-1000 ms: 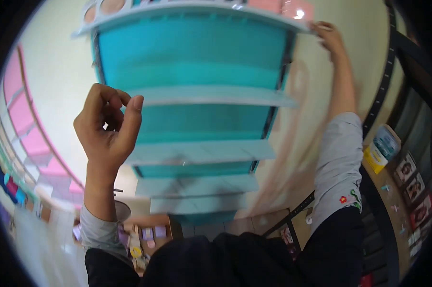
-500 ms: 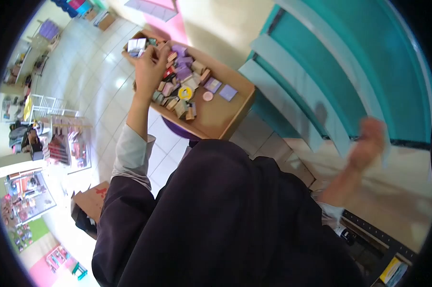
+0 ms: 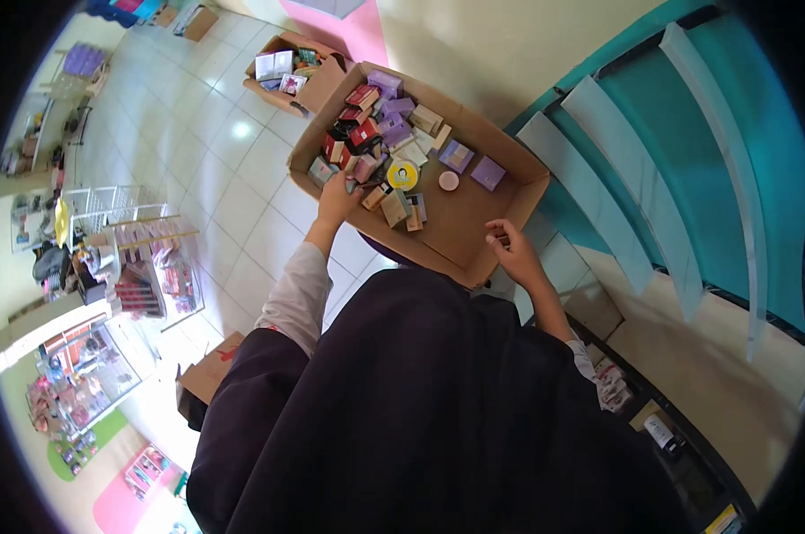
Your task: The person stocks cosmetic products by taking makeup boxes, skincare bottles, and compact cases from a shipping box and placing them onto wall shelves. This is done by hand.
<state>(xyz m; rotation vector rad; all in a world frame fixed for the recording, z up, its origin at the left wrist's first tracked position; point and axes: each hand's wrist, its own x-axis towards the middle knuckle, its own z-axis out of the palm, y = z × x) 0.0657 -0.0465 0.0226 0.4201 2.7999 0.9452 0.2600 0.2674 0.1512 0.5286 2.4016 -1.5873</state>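
Note:
A wide cardboard box [image 3: 456, 236] holds several small packages, among them purple boxes, red boxes, a round yellow item [image 3: 402, 175] and a round pink item [image 3: 449, 181]. My left hand [image 3: 336, 198] reaches over the box's near left edge, its fingers closed at a small greyish item beside the pile; what exactly they hold is too small to tell. At the near right edge of the same box is my right hand [image 3: 512, 249], fingers curled and loosely apart, with nothing visible in it. Two purple boxes [image 3: 488, 173] lie apart from the pile on the right.
Behind the wide box, to the left, stands a smaller cardboard box [image 3: 318, 86] with packages. Pale curved shelves [image 3: 616, 178] on a teal wall are at the right. A dark shelf unit [image 3: 687, 445] stands at lower right, and another carton [image 3: 211, 369] at lower left.
The view has shifted. My left hand has moved from the box's far left side to its near left edge. My right hand has come from near the shelves to the box's right edge.

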